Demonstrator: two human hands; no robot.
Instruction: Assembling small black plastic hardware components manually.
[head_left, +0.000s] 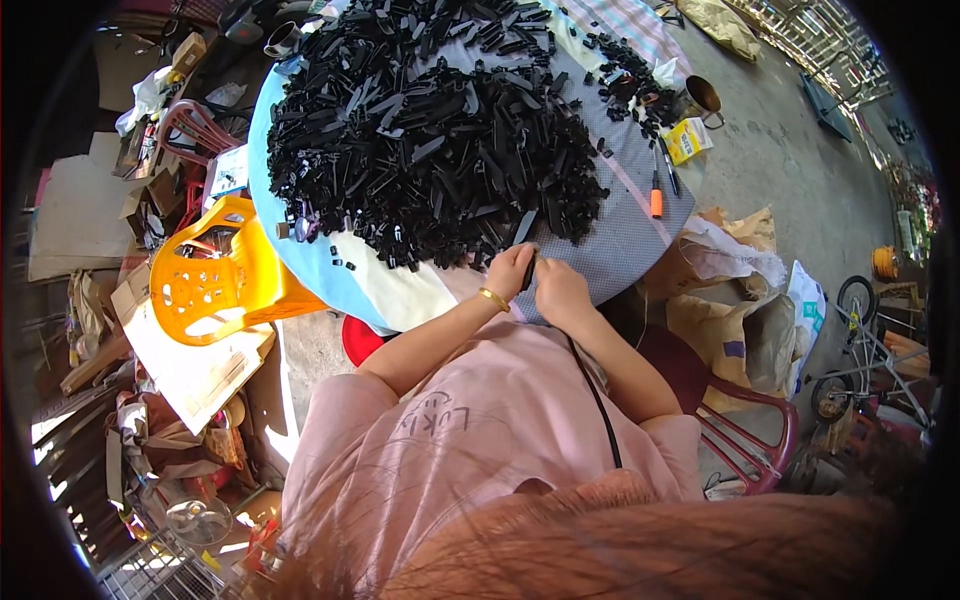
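Note:
At the near edge of the round table, my left hand (508, 272) and my right hand (561, 292) meet, their fingers closed around a small black plastic piece (527, 274). Most of that piece is hidden by the fingers, so its exact kind does not show. Just beyond my hands spreads a large heap of black plastic parts (430, 140), many long and flat, others small and clip-like. One longer flat part (526, 225) lies at the heap's near edge, close to my left fingertips. A gold bangle (494, 299) circles my left wrist.
An orange-handled screwdriver (656, 195), a dark slim tool (668, 168), a yellow packet (687, 141) and a metal mug (701, 97) lie to the right. A yellow plastic chair (215, 275) stands left, a maroon chair (745, 430) at right. A black cord (597, 400) hangs along my front.

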